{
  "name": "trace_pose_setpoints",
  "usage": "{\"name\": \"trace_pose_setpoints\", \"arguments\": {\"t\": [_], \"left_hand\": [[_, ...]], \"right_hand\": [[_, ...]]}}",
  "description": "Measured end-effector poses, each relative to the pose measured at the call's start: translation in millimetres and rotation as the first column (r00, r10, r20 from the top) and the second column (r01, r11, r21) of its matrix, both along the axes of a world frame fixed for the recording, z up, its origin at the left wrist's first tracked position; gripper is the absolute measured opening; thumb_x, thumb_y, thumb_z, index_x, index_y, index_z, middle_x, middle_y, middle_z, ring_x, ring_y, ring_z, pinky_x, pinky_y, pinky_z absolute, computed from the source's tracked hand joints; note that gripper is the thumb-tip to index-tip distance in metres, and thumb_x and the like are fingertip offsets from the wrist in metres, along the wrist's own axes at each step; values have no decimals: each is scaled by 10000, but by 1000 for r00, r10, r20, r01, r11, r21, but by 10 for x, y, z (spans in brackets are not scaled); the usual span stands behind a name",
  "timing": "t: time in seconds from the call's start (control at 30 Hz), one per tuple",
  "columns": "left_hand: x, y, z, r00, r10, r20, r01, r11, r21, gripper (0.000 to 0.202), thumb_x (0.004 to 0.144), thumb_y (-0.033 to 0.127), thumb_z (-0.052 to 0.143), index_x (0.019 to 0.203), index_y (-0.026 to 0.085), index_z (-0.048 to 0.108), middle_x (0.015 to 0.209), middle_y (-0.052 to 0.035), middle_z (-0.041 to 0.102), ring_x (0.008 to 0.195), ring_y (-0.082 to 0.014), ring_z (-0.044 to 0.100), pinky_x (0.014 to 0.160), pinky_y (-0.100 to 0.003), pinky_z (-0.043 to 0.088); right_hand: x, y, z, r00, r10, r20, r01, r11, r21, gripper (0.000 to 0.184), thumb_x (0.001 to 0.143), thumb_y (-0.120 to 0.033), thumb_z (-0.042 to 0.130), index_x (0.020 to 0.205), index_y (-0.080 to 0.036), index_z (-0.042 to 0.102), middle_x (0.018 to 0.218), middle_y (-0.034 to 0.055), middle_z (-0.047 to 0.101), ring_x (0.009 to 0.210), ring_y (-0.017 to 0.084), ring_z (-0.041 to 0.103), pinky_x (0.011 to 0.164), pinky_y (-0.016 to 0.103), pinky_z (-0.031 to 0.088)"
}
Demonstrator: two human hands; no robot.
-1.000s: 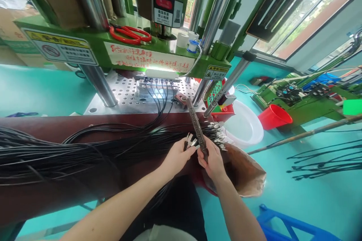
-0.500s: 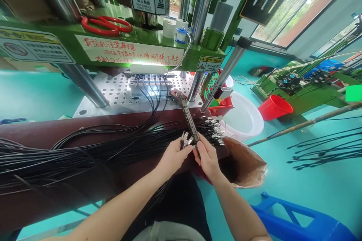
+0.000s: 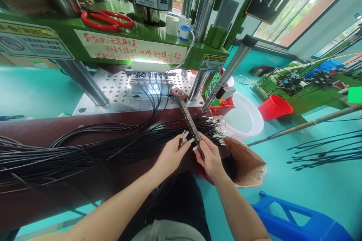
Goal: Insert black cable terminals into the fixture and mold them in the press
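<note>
My right hand (image 3: pixel 209 157) grips the near end of a long brown metal fixture bar (image 3: pixel 187 117) that slants up toward the machine. My left hand (image 3: pixel 172 154) pinches a few black cables with silver metal plugs (image 3: pixel 185 136) right beside the bar. A thick bundle of black cables (image 3: pixel 85 150) lies across the dark brown bench (image 3: pixel 36 131), its plug ends (image 3: pixel 216 128) fanned out at the right. More cables run into the mould (image 3: pixel 148 83) on the perforated steel plate (image 3: pixel 113 90).
A green press frame (image 3: pixel 118 45) with steel columns stands ahead; red scissors (image 3: pixel 106 20) and tape rolls (image 3: pixel 177 26) lie on it. A brown paper bag (image 3: pixel 246 165), white basin (image 3: pixel 244 118) and red bucket (image 3: pixel 274 107) are right. A blue stool (image 3: pixel 294 220) is near right.
The view has shifted slightly. My left hand has lifted the plugs a little and spread them next to the bar; my right hand keeps its grip on the bar.
</note>
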State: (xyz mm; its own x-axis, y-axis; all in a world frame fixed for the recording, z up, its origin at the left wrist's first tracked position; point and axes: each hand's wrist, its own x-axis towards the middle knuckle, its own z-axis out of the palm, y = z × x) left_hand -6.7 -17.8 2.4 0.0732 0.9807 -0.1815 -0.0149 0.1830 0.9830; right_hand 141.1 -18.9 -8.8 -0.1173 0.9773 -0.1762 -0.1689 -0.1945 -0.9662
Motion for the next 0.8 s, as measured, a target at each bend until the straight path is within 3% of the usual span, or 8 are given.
{"name": "trace_pose_setpoints", "arguments": {"t": [0.13,0.33,0.47,0.67,0.73,0.8], "left_hand": [[19,15,-29,972,-36,-234,71,987,142,158,774,287,489,668,171,474,651,18,532,624,-120,461,609,-239,359],[11,-9,24,960,23,-279,13,992,125,179,759,296,494,631,176,457,604,29,507,588,-115,444,579,-236,352],[15,-28,49,977,15,-213,13,992,126,175,766,301,500,651,171,472,625,25,517,598,-110,452,580,-231,367],[-255,-77,153,983,-177,-45,176,984,-21,262,791,394,480,728,148,544,664,-3,537,588,-112,491,559,-239,409],[-369,-77,211,995,-102,15,102,995,-22,268,790,402,492,759,144,557,632,-4,536,592,-114,501,568,-239,416],[-419,-58,250,988,64,141,-60,998,-30,262,802,413,474,833,160,535,520,48,439,491,-88,436,500,-219,386]], "right_hand": [[-1,-7,14,999,31,38,-31,999,12,420,828,-400,509,1200,-209,543,485,-55,453,352,25,319,317,132,234],[-40,-50,4,984,-6,177,-1,999,42,438,819,-414,517,1218,-234,537,635,-11,526,462,52,409,365,151,305],[-49,-55,-5,983,4,181,-11,999,37,421,813,-404,532,1202,-244,552,648,-12,520,487,55,407,392,156,335],[14,-6,-15,999,20,32,-20,1000,13,423,816,-395,533,1190,-198,555,493,-51,448,367,28,320,322,137,229],[27,3,-21,999,38,9,-38,999,17,421,825,-390,524,1202,-203,545,481,-56,441,352,24,309,321,138,226],[28,5,-22,999,46,14,-46,999,18,410,823,-388,528,1189,-204,556,495,-52,447,358,25,319,318,137,225]]}}
